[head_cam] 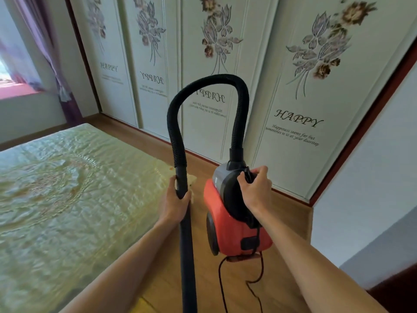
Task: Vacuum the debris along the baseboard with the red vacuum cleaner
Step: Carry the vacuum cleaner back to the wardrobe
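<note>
The red vacuum cleaner (234,224) hangs above the wooden floor, carried by its black top handle, on which my right hand (256,188) is shut. A black ribbed hose (203,86) arches up from its top and comes down to a rigid black tube (187,245). My left hand (174,203) grips that tube just below the hose cuff. The tube runs down out of the bottom edge, so its nozzle is hidden. A dark baseboard (196,152) runs along the foot of the wardrobe doors. I cannot make out any debris.
A bed with a pale green quilted cover (67,188) fills the left side. White sliding wardrobe doors with flower prints (293,98) stand ahead. A white wall (365,188) juts out on the right. The power cord (255,283) trails on the floor strip between bed and wall.
</note>
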The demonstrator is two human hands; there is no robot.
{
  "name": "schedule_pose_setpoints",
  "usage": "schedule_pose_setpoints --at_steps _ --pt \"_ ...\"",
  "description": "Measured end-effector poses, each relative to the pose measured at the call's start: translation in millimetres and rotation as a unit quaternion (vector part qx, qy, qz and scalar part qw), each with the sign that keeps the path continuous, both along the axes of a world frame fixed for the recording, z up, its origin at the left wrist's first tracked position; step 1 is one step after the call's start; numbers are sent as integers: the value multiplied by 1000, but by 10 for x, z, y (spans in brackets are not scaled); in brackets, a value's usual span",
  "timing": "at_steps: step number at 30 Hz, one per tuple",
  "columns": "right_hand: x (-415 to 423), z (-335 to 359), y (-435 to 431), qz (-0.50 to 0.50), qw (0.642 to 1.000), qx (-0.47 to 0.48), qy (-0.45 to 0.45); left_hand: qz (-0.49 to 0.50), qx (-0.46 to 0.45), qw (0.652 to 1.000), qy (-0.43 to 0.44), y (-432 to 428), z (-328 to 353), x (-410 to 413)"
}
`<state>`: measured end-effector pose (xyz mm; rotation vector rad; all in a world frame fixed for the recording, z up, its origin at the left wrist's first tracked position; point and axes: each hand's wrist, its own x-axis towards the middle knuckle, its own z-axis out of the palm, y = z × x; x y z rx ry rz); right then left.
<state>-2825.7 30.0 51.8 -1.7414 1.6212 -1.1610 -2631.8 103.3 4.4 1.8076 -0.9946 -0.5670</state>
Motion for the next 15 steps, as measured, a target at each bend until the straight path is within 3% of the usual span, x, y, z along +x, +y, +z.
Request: schedule_pose_setpoints --at_steps 15 --pt "188 -16 -1930 60 998 -25 3 43 -36 998 20 -1926 70 109"
